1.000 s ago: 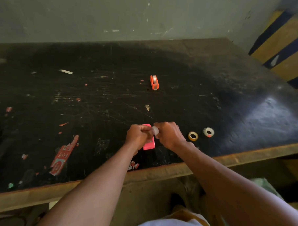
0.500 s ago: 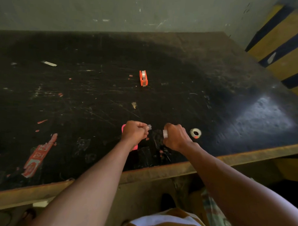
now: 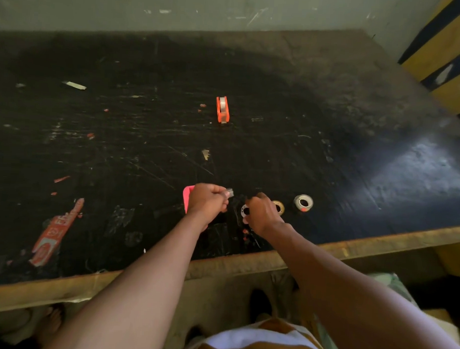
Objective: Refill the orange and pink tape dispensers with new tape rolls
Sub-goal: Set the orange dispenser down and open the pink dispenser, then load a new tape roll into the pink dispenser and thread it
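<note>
Lettering on the red label [image 3: 52, 236] stuck near the front left of the black tabletop [image 3: 356, 143] cannot be read. Scraps of paper litter the surface, and two tape rolls [image 3: 303, 203] lie just right of the right hand [image 3: 262, 215], which is closed on a white tape roll [image 3: 244, 210]. The pink dispenser [image 3: 187, 199] is gripped in the closed left hand [image 3: 209, 203], a clear tape end pinched at its fingertips. The orange dispenser [image 3: 222, 109] stands well beyond both hands.
</note>
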